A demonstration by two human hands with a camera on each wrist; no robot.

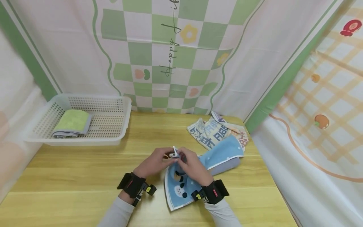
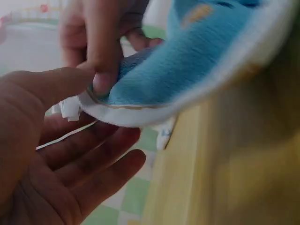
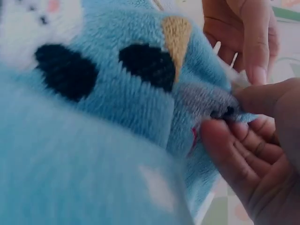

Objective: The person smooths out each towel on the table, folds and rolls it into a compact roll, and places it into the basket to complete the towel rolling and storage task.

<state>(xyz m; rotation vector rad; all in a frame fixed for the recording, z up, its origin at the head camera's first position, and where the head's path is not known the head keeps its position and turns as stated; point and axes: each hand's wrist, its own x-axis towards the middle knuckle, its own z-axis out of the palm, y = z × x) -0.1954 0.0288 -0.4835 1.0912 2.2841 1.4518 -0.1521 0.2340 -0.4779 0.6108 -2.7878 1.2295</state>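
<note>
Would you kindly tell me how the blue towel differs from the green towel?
The blue towel bears animal faces; the green towel has a plain visible top. The blue towel lies partly spread, one edge raised between left hand and right hand; the green towel sits folded in the basket. The blue towel has white edging; the green towel shows grey at its edges. Both are cloth.

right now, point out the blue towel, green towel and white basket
Blue towel (image 1: 179,190), head view, on its white animal face
Green towel (image 1: 73,119), head view, on its folded top
White basket (image 1: 100,141), head view, on its front rim
</note>
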